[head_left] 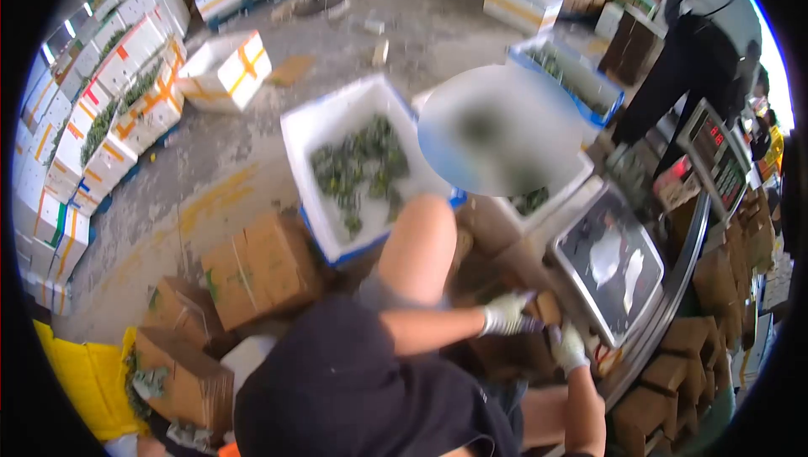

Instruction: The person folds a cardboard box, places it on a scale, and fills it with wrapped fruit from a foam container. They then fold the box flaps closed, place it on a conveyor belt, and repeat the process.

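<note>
My left hand (pixel 507 315), in a whitish knit glove, reaches in from the left with its fingers closed. My right hand (pixel 569 348), gloved alike, is closed too, a short way to the right. A small dark purplish object (pixel 532 324) shows at the left fingertips, too blurred to name. What the right fingers hold is hidden. Just beyond the hands is a small tan piece (pixel 549 308). Brown cardboard (pixel 509 356) lies beneath them. To the upper right of my hands stands a weighing scale platform (pixel 599 276) with white scraps on it.
A white foam box (pixel 296 133) holds leafy greens. A blurred oval patch hides much of another foam box (pixel 581 172). Cardboard cartons (pixel 252 272) stand at left, stacked foam boxes (pixel 63 179) beyond. The scale display (pixel 715 158) rises at right, near another person (pixel 699 53).
</note>
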`<move>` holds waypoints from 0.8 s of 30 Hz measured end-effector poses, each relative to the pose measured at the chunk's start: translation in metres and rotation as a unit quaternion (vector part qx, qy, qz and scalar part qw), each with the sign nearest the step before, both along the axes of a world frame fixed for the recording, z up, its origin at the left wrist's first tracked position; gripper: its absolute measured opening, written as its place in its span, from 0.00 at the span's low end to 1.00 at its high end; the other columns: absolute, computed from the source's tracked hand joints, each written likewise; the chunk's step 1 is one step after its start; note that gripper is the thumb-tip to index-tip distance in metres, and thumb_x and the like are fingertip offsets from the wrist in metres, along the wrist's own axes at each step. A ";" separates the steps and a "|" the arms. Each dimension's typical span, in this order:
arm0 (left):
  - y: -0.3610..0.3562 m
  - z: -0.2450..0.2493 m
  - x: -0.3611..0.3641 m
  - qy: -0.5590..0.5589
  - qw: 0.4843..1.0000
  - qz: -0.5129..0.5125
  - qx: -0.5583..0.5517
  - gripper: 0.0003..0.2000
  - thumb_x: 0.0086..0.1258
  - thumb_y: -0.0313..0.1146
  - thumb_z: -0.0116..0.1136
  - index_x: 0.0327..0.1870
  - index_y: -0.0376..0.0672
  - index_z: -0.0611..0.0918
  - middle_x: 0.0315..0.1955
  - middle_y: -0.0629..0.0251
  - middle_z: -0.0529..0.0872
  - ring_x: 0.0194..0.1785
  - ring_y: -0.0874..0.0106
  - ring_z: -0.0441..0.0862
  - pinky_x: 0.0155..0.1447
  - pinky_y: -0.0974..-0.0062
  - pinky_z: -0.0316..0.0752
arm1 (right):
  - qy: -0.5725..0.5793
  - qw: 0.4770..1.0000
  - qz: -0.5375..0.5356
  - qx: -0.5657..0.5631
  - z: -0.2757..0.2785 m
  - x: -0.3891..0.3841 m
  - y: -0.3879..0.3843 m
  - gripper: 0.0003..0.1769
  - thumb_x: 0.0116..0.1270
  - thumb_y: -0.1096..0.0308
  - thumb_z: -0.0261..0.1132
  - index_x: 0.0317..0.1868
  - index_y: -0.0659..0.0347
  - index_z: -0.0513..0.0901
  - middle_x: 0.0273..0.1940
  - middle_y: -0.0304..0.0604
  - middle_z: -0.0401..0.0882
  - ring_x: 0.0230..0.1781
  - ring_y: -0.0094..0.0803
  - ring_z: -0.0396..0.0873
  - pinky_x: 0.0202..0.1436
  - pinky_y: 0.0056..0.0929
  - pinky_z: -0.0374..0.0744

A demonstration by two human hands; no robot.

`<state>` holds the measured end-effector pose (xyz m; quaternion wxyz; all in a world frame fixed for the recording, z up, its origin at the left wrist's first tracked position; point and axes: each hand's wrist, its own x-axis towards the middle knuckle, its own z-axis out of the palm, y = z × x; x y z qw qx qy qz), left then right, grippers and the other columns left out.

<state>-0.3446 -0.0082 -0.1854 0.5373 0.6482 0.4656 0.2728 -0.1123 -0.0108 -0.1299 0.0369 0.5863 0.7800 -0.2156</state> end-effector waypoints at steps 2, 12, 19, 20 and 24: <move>0.000 0.024 0.006 0.099 0.989 0.068 -0.083 0.53 0.51 0.68 0.64 0.73 0.41 0.61 0.72 0.40 0.58 0.74 0.45 0.56 0.75 0.60 0.55 | 0.055 0.998 -0.002 -0.004 -0.011 0.005 0.002 0.32 0.72 0.51 0.50 0.67 0.68 0.65 0.60 0.72 0.68 0.61 0.66 0.67 0.64 0.50 0.66; 0.003 0.078 -0.004 0.173 0.980 0.068 -0.067 0.41 0.55 0.51 0.69 0.69 0.44 0.66 0.62 0.47 0.71 0.65 0.49 0.69 0.65 0.54 0.68 | -0.110 0.993 0.030 0.019 0.034 -0.057 -0.034 0.74 0.27 0.51 0.82 0.75 0.59 0.48 0.67 0.63 0.58 0.65 0.60 0.63 0.67 0.50 0.67; 0.101 0.146 -0.171 -0.073 0.841 0.351 0.405 0.26 0.59 0.48 0.65 0.55 0.42 0.79 0.43 0.45 0.83 0.46 0.50 0.80 0.52 0.58 0.76 | 0.425 0.849 -0.284 0.136 0.102 0.021 -0.044 0.46 0.49 0.71 0.68 0.71 0.66 0.61 0.64 0.51 0.67 0.61 0.41 0.68 0.67 0.41 0.69; 0.103 0.159 -0.225 -0.043 0.864 0.370 0.338 0.25 0.58 0.47 0.66 0.53 0.40 0.80 0.40 0.47 0.85 0.41 0.53 0.83 0.48 0.60 0.78 | 0.465 0.808 -0.320 0.170 0.114 0.046 -0.043 0.43 0.54 0.71 0.66 0.71 0.66 0.61 0.64 0.54 0.68 0.62 0.43 0.70 0.67 0.42 0.70; 0.113 0.059 -0.363 0.156 0.877 0.449 0.067 0.33 0.59 0.41 0.67 0.66 0.41 0.72 0.52 0.48 0.83 0.53 0.60 0.82 0.62 0.70 0.74 | 0.665 0.654 -0.301 0.199 0.137 0.033 -0.022 0.41 0.56 0.68 0.65 0.71 0.66 0.62 0.64 0.53 0.68 0.62 0.44 0.70 0.67 0.44 0.69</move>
